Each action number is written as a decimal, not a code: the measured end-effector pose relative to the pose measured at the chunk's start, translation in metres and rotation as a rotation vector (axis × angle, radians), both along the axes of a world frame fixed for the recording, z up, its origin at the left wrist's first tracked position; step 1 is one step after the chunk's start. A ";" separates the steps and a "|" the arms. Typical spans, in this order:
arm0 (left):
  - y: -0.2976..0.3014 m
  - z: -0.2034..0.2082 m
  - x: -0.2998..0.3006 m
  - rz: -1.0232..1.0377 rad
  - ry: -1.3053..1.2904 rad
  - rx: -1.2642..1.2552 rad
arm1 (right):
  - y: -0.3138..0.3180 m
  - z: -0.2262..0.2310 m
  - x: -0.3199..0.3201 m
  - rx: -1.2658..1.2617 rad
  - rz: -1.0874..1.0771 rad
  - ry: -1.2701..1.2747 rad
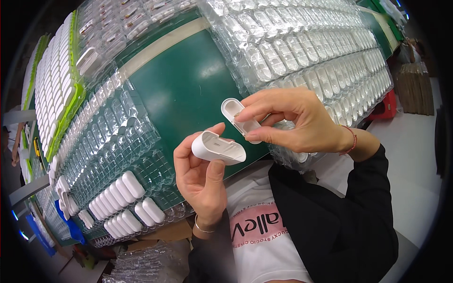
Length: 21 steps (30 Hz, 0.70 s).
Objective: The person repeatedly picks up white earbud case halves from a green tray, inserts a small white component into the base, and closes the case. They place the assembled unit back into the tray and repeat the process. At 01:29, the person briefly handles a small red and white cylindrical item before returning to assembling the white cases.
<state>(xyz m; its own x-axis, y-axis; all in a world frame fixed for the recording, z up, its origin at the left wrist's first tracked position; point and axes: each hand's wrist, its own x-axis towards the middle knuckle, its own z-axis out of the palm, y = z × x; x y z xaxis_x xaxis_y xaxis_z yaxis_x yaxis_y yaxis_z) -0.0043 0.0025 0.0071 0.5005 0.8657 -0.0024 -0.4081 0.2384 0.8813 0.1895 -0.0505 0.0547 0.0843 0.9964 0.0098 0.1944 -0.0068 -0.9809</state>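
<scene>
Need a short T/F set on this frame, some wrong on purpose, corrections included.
1. The left hand holds a white case, the right hand a white shell. True.
2. The case in the left hand is closed. False: it is open.
3. The table is green. True.
4. Neither wrist wears a band. False: left has a silver band, right a red bracelet.
5. More cases lie in a clear tray on the left. True.

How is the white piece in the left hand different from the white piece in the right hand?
The deep piece in the left hand looks chunkier than the shallow piece in the right hand. The deep piece lies nearly sideways in the picture, but the shallow piece slants from upper left to lower right. Both are white and hollow, with open sides showing.
</scene>
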 end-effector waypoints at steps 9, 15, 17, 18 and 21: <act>-0.003 0.001 0.003 -0.014 0.054 -0.002 | -0.001 -0.006 0.000 0.049 -0.020 -0.012; -0.002 -0.001 0.002 -0.014 0.080 0.028 | 0.000 -0.006 0.000 0.050 -0.010 -0.018; -0.002 -0.001 0.002 -0.013 0.091 0.048 | 0.001 -0.006 -0.001 0.064 -0.006 -0.016; -0.001 -0.002 0.002 -0.016 0.095 0.057 | 0.001 -0.006 -0.001 0.063 -0.010 -0.004; 0.000 -0.002 0.003 -0.024 0.104 0.055 | 0.001 -0.008 0.000 0.061 -0.011 0.008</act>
<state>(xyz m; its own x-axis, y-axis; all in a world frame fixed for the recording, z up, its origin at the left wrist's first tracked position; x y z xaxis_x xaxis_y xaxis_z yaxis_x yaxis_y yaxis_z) -0.0014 0.0027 0.0048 0.5208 0.8536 -0.0081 -0.3087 0.1971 0.9305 0.1891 -0.0496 0.0466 0.0952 0.9930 0.0698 0.1869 0.0511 -0.9810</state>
